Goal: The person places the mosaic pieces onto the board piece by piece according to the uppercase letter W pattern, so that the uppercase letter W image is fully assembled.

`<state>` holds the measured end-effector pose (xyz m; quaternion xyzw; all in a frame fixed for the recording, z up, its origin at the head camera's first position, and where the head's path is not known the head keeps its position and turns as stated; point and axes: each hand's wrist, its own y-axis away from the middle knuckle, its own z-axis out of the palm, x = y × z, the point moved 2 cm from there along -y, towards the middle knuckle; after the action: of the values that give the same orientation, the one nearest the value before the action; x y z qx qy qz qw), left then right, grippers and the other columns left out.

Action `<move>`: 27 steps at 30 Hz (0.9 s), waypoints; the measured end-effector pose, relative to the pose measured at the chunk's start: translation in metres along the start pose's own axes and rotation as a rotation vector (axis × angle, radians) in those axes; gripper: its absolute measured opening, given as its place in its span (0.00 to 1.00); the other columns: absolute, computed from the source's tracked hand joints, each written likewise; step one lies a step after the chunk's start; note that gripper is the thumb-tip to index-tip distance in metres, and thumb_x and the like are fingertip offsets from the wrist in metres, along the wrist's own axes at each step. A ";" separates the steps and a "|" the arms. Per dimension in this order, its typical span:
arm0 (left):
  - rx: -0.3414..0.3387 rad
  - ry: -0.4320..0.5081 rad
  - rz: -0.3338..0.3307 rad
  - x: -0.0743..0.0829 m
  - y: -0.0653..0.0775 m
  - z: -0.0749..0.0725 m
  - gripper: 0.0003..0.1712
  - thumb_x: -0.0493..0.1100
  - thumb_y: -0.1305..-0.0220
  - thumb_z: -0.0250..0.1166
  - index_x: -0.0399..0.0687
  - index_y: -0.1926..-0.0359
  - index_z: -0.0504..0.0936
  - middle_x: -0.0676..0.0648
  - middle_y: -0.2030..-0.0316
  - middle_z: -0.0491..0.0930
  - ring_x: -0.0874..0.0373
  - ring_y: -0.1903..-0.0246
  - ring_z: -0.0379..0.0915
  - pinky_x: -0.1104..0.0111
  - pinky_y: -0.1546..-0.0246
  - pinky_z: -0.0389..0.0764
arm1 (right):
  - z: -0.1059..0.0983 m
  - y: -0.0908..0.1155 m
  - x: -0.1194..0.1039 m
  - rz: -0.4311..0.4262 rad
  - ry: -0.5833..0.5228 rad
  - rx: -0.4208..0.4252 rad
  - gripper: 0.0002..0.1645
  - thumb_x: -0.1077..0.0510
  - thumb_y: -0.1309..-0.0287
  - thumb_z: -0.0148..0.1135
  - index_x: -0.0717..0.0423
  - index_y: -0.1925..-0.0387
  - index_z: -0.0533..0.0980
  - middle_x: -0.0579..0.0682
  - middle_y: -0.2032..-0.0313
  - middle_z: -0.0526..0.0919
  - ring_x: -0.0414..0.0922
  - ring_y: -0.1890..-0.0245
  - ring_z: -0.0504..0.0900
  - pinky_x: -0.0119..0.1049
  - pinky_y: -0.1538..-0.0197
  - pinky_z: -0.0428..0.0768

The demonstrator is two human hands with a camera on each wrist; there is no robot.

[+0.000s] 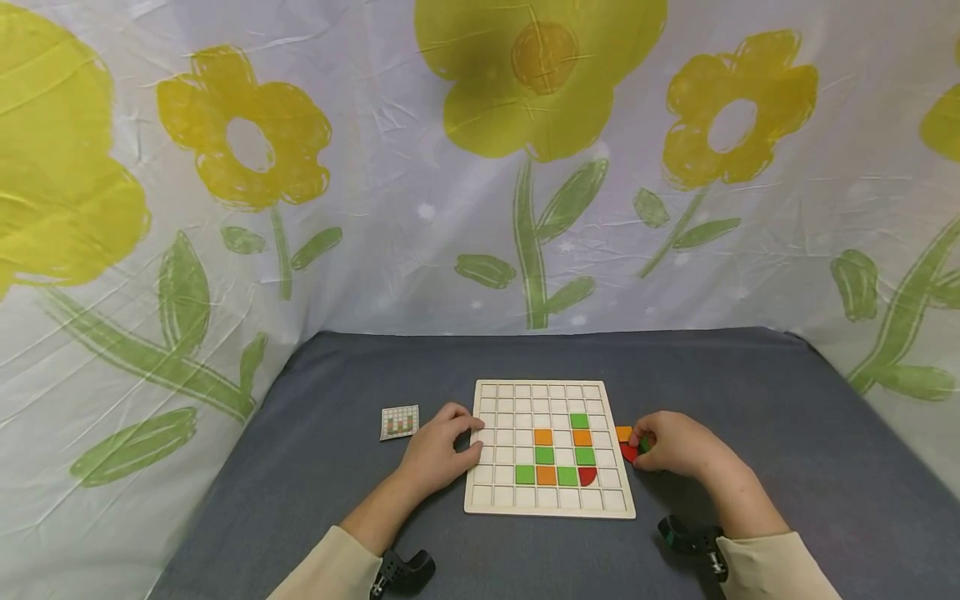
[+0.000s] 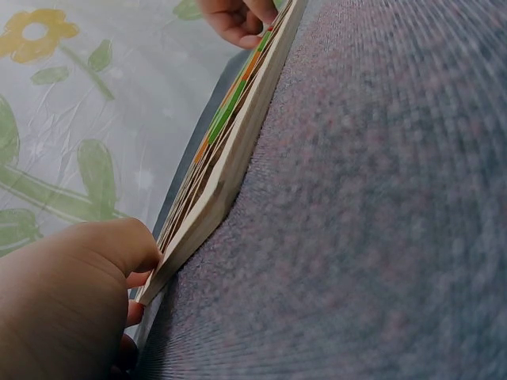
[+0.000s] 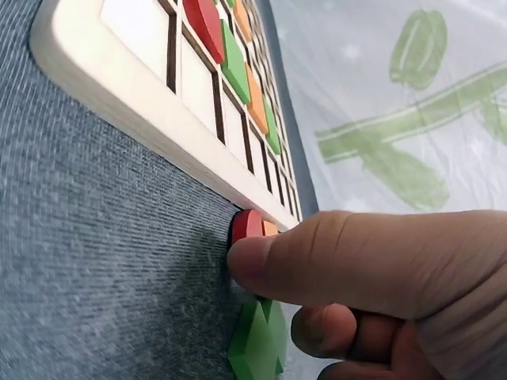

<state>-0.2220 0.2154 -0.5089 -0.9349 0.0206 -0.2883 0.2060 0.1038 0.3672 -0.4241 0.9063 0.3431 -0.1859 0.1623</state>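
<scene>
A pale wooden grid board (image 1: 504,497) lies flat on the table, with several green, orange and red pieces set in its squares. My left hand (image 1: 441,443) holds the board's left edge, thumb and fingers bent against the rim. To the right of the board, my right hand (image 1: 678,446) has its thumb and fingers curled at a loose red piece (image 3: 245,225), which it pinches. The thumb hides the forefinger in the right wrist view. Beside that red piece lies an orange piece (image 1: 623,433). Green pieces (image 3: 255,342) lie under the curled fingers.
A small card (image 1: 399,422) printed with a coloured grid lies left of the board. Dark grey cloth (image 1: 360,375) covers the table. A white curtain (image 1: 375,250) with yellow flowers hangs behind and at both sides. Each wrist wears a black camera band (image 1: 405,572).
</scene>
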 end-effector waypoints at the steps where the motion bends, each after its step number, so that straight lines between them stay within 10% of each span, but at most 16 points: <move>1: 0.000 0.000 0.001 0.000 0.000 0.000 0.15 0.44 0.34 0.69 0.51 0.47 0.87 0.52 0.52 0.76 0.61 0.67 0.71 0.63 0.64 0.76 | -0.001 0.000 0.000 0.001 -0.005 -0.004 0.10 0.63 0.50 0.76 0.56 0.65 0.82 0.47 0.76 0.73 0.44 0.76 0.71 0.40 0.70 0.69; 11: 0.009 -0.009 0.016 0.002 -0.002 0.002 0.15 0.44 0.35 0.69 0.52 0.48 0.88 0.53 0.53 0.76 0.62 0.67 0.71 0.64 0.65 0.76 | -0.016 0.009 -0.006 0.016 -0.053 0.011 0.15 0.67 0.51 0.67 0.60 0.58 0.82 0.47 0.79 0.67 0.43 0.79 0.63 0.40 0.72 0.64; 27: 0.009 -0.015 -0.006 0.001 -0.001 0.001 0.14 0.44 0.35 0.70 0.52 0.49 0.88 0.53 0.54 0.75 0.61 0.67 0.72 0.63 0.64 0.76 | -0.009 0.011 -0.079 -0.174 0.088 0.072 0.09 0.63 0.49 0.69 0.50 0.63 0.84 0.43 0.80 0.64 0.39 0.77 0.62 0.37 0.72 0.60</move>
<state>-0.2203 0.2167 -0.5086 -0.9362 0.0149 -0.2818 0.2093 0.0585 0.3186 -0.3786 0.8856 0.4204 -0.1714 0.0975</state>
